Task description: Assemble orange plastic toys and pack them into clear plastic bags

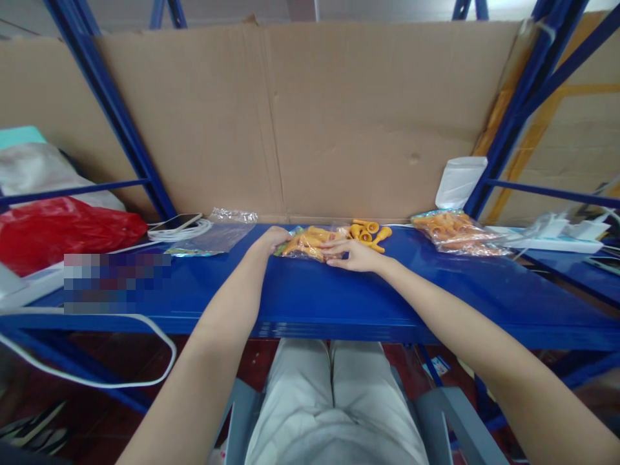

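A clear plastic bag (307, 242) filled with orange-yellow pieces lies on the blue shelf in front of me. My left hand (272, 239) is closed on the bag's left end, where a coloured strip shows. Across the bag's right part rests my right hand (359, 254), its fingers stretched out and the thumb apart. Just behind that hand is a small pile of loose yellow horn-shaped pieces (369, 234), each with a flared round end.
Another filled bag (453, 232) lies to the right, near a power strip (552, 239) and a white packet (460, 182). On the left are a flat clear bag (213, 237), a coiled white cable (186, 230), a phone and a red bag (68, 232). Cardboard (339, 123) stands behind.
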The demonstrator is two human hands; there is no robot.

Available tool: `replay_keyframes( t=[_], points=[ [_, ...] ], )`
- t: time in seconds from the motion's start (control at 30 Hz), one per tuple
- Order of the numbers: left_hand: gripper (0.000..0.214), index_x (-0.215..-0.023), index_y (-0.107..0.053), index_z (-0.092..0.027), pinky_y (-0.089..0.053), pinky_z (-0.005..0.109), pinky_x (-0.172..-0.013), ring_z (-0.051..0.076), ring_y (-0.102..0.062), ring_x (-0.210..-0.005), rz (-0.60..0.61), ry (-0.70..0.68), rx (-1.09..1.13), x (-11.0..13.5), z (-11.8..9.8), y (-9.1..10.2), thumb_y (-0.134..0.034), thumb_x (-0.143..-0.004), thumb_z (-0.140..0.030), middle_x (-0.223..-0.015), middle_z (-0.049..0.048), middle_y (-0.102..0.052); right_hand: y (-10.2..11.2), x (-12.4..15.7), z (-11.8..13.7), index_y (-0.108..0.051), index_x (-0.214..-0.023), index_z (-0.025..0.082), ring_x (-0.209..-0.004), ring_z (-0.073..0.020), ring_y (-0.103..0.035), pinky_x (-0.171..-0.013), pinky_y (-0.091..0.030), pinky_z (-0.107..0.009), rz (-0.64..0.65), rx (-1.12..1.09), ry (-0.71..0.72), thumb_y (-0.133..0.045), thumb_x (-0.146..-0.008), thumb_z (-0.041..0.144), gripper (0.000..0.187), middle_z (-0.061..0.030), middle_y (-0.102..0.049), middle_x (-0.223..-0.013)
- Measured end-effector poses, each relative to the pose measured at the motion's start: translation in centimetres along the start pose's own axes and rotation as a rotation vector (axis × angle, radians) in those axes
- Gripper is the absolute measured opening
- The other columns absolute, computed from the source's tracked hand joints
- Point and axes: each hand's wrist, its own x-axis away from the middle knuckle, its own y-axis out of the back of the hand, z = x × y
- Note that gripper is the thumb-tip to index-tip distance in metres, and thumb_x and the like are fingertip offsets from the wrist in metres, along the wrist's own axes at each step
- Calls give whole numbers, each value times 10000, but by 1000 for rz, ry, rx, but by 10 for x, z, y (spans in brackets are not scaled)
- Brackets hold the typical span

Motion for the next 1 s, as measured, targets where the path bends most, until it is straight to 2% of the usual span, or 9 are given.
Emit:
replay_keyframes(
  t=[0.2,0.37,0.53,0.63,0.7,0.77,0.87,0.93,1.0],
  points=[
    [31,-661,-666,-102,-524,324,-682,324,-692,-876,-147,-53,-326,3,-5,1,-639,-663,-87,-763,155,-709,3,-2,-1,-757,-955,231,-1083,-223,-645,-976,-484,-425,-57,143,-31,-569,-839,203,222,-51,-727,-1073],
    [278,-906,-715,-70,-524,358,-779,366,-658,-1027,-227,-111,-586,6,-5,5,-600,-743,-264,-977,251,-705,6,-1,1,-730,-805,191,-898,-199,-662,-846,-504,-357,-136,305,-119,-534,-812,122,208,-58,-728,-913],
    [387,-1034,-688,-88,-512,362,-846,355,-634,-1076,-253,-112,-709,18,-11,5,-622,-746,-337,-1075,233,-687,6,-3,2,-683,-725,167,-812,-186,-645,-785,-487,-322,-150,298,-201,-523,-818,145,187,-71,-715,-842],
    [420,-1178,-605,-95,-467,346,-941,294,-595,-1150,-308,-333,-663,24,-17,-5,-553,-810,-290,-1189,189,-650,4,-4,-2,-666,-685,156,-766,-185,-648,-756,-490,-315,-182,207,-281,-512,-791,137,188,-70,-713,-795],
    [446,-1256,-541,-96,-420,330,-1007,248,-545,-1220,-217,-510,-599,25,-20,-15,-487,-862,-297,-1287,163,-602,2,-5,-5,-654,-655,156,-728,-178,-648,-735,-494,-307,-193,105,-330,-501,-780,141,199,-60,-706,-748],
    [459,-1293,-513,-110,-385,317,-1042,224,-506,-1265,-46,-594,-575,26,-22,-25,-443,-893,-325,-1353,140,-562,2,-5,-8,-646,-635,159,-715,-172,-648,-731,-496,-300,-214,27,-370,-491,-771,143,206,-49,-700,-720],
    [439,-1268,-547,-139,-374,297,-1041,221,-508,-1264,171,-594,-626,27,-23,-34,-399,-916,-354,-1355,113,-569,3,-7,-10,-633,-638,162,-756,-174,-652,-749,-494,-297,-330,24,-445,-476,-767,137,205,-47,-697,-740],
    [448,-1262,-559,-141,-364,288,-1042,220,-508,-1265,223,-583,-669,28,-23,-35,-365,-930,-372,-1356,108,-570,4,-7,-10,-618,-651,166,-775,-173,-649,-750,-489,-292,-415,66,-488,-461,-776,133,204,-48,-691,-759],
    [481,-1292,-540,-132,-344,282,-1055,219,-488,-1286,221,-575,-708,29,-23,-33,-340,-938,-389,-1385,115,-542,6,-6,-10,-603,-665,171,-791,-169,-643,-761,-482,-289,-422,120,-480,-467,-777,130,181,-49,-685,-789]
  ],
)
